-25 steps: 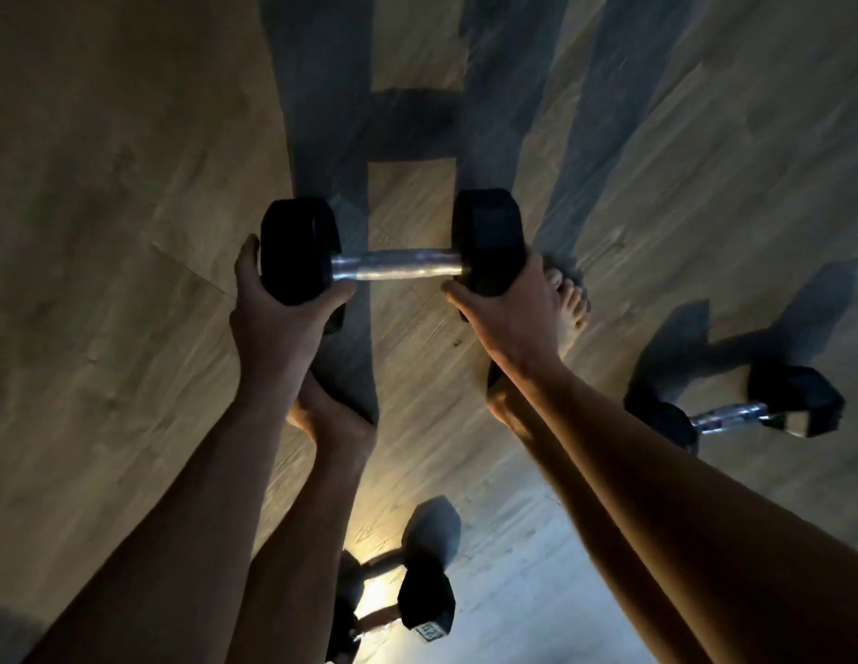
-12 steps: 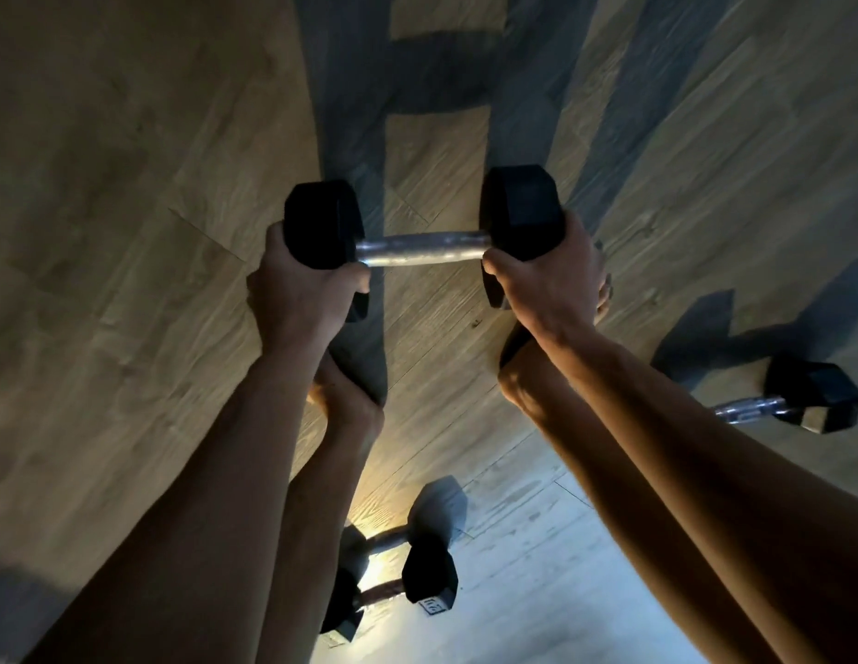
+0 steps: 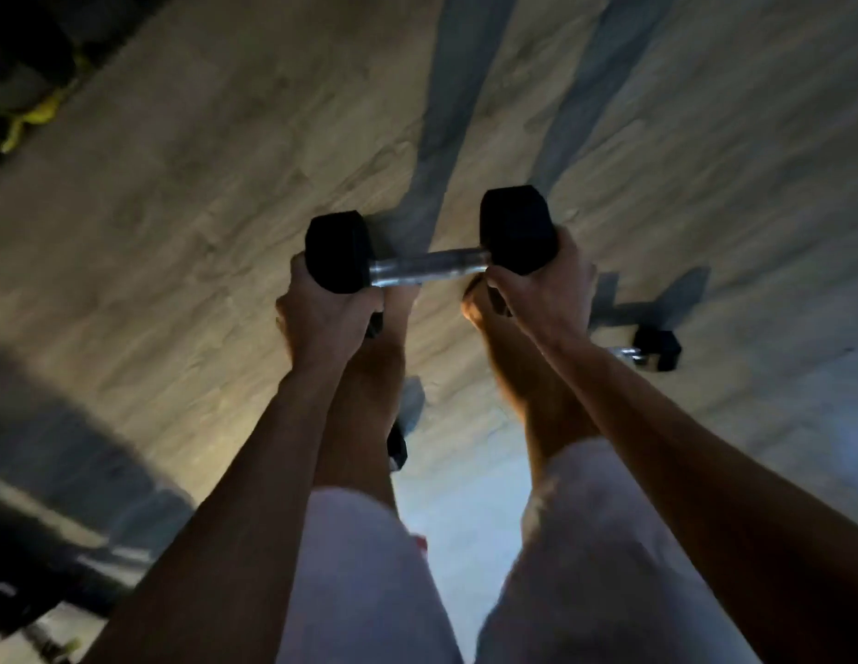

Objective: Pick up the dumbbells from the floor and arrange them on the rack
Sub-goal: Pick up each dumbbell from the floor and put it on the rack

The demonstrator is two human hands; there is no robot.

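Observation:
A black hex dumbbell with a steel handle hangs level above the wooden floor, held between both hands. My left hand grips its left head from below and outside. My right hand grips its right head the same way. A second black dumbbell lies on the floor to the right, half hidden by my right forearm. Part of another dumbbell head shows between my left forearm and leg.
My bare legs and light shorts fill the lower middle. A dark frame, possibly the rack, sits at the lower left. Dark and yellow objects lie at the upper left corner. Long shadows cross the wooden floor.
Both hands have lifted the dumbbell higher off the floor and I have straightened up; the shorts and the dark frame at lower left have come into view. The picture is blurred by motion.

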